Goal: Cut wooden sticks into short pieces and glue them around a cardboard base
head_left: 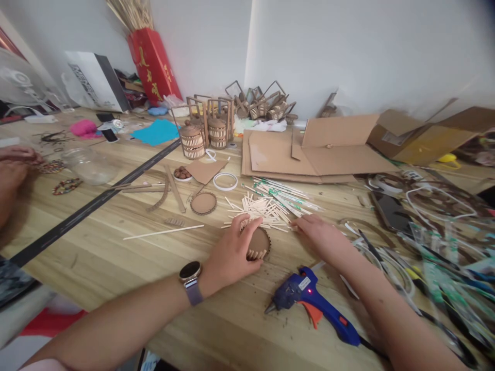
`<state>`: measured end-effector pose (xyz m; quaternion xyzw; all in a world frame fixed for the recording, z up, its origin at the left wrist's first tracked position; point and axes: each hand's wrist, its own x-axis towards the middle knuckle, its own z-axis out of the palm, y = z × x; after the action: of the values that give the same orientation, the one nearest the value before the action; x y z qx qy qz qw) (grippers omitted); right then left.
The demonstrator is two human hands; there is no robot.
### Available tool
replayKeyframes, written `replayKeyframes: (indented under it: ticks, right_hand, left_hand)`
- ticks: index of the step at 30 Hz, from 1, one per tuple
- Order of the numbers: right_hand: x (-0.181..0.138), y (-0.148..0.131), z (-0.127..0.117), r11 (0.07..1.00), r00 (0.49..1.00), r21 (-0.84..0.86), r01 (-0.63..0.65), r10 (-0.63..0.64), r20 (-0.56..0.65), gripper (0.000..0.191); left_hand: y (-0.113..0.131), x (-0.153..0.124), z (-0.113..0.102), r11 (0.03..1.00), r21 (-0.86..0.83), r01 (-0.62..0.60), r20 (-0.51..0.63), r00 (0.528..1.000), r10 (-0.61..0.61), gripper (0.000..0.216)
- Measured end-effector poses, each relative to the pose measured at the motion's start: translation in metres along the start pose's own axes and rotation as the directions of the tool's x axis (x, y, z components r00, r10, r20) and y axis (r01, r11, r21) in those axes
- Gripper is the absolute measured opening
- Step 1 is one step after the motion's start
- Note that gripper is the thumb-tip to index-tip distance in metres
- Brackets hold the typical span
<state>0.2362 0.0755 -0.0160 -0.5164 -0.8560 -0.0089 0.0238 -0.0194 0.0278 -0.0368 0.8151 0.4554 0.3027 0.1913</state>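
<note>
My left hand (232, 250) grips a round cardboard base (260, 242) with a ridged rim, thumb and fingers around its left side. A few short sticks (257, 254) stand along its near edge. My right hand (315, 232) reaches to the right edge of a pile of short wooden sticks (265, 210), fingers bent together; what is between the fingertips is hidden. Below the hands a blue glue gun (305, 288) with an orange trigger lies on its side, a red light glowing. Another ridged cardboard disc (203, 203) lies beyond my left hand.
Small lidded stick baskets (192, 140) stand at the back, beside flattened cardboard (278, 154). Wrapped sticks (284, 195) lie behind the pile. Cables, tools and a phone (390, 212) crowd the right. A glass jar (91, 165) and another person's hands (15, 165) are at left.
</note>
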Motion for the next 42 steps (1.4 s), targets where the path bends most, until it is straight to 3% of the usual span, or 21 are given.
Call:
replayKeyframes:
  ticks: [12, 19, 26, 42]
  right_hand:
    - [-0.001, 0.001, 0.001, 0.993, 0.996, 0.105, -0.062, 0.054, 0.076, 0.024]
    - [-0.008, -0.029, -0.025, 0.953, 0.999, 0.302, -0.005, -0.010, 0.048, 0.022]
    - [-0.011, -0.069, -0.039, 0.756, 0.983, 0.647, -0.101, -0.023, 0.180, 0.009]
    - [-0.010, -0.073, -0.024, 0.857, 0.988, 0.505, 0.099, -0.146, 0.054, 0.013]
  left_hand:
    - [0.000, 0.000, 0.001, 1.000, -0.017, 0.003, 0.006, 1.000, -0.003, 0.084]
    - [0.001, 0.001, -0.001, 1.000, -0.028, -0.012, 0.019, 1.000, 0.013, 0.086]
    - [-0.001, 0.002, 0.000, 0.999, -0.049, -0.016, 0.025, 1.000, 0.017, 0.086]
    - [-0.001, 0.003, -0.002, 0.998, -0.032, -0.052, 0.022, 0.998, 0.053, 0.088]
